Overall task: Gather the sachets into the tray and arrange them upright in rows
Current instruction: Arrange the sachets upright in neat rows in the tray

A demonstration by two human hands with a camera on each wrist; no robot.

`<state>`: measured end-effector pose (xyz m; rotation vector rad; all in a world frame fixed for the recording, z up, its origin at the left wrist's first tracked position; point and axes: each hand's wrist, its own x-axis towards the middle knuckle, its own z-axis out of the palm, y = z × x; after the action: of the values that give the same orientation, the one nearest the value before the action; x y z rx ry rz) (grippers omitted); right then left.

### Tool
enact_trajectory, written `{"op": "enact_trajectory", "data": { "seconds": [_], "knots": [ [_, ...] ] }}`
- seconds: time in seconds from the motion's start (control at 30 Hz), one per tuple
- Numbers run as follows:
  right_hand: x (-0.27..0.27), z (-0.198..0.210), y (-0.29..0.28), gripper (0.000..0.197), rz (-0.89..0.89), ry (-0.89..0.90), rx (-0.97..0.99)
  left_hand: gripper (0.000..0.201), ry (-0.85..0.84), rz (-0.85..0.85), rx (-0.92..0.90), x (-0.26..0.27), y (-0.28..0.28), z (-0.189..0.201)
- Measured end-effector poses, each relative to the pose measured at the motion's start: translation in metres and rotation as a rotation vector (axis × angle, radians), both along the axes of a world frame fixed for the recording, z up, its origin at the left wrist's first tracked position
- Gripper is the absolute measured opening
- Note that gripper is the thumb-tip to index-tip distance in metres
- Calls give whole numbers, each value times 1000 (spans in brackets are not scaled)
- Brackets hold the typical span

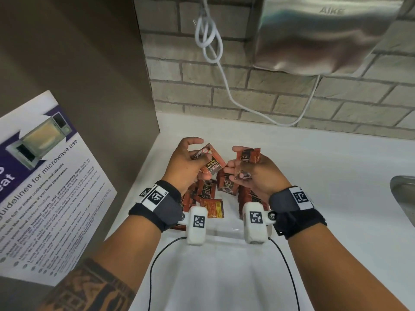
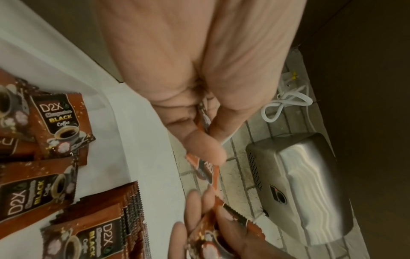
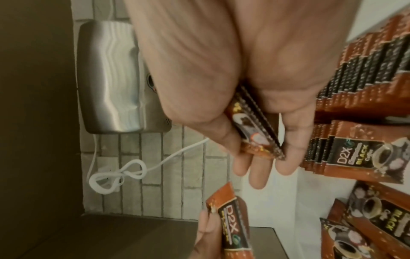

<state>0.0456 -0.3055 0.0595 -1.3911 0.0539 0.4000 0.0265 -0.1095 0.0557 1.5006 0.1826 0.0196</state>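
Your left hand (image 1: 183,163): raised above the tray, fingers and thumb curled round a small bunch of D2X black coffee sachets (image 1: 210,161), which tilt toward the right hand.

Your right hand (image 1: 258,173): raised level with the left and just beside it, fingers curled round a second bunch of sachets (image 1: 248,155), pinched between thumb and fingers.

Tray (image 1: 224,231): clear plastic, on the white counter (image 1: 325,198) beneath both hands. Its far edge cannot be made out.

Sachets below your hands: a packed row standing on edge (image 3: 363,70) on the right side; loose sachets (image 1: 207,194) lying flat and overlapping on the left side and centre, one showing its back panel (image 1: 212,208).

Surroundings: steel hand dryer (image 1: 325,34) on the brick wall with a knotted white cord (image 1: 207,33); microwave guidelines poster (image 1: 45,187) at left; sink rim (image 1: 403,194) at far right.
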Motion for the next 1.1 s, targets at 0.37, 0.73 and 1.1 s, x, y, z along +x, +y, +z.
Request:
{"op": "enact_trajectory", "data": {
  "seconds": [0.37,0.73,1.1],
  "knots": [
    [-3,7,9,37,83,-161,-173,48,34,-299,358,-5,-1,-3],
    [-12,5,-1,25,342,-134,-317,23,-118,-270,305,0,-4,9],
    [-9,8,8,27,195,45,-57,52,-433,-469,616,-6,-20,18]
  ]
}}
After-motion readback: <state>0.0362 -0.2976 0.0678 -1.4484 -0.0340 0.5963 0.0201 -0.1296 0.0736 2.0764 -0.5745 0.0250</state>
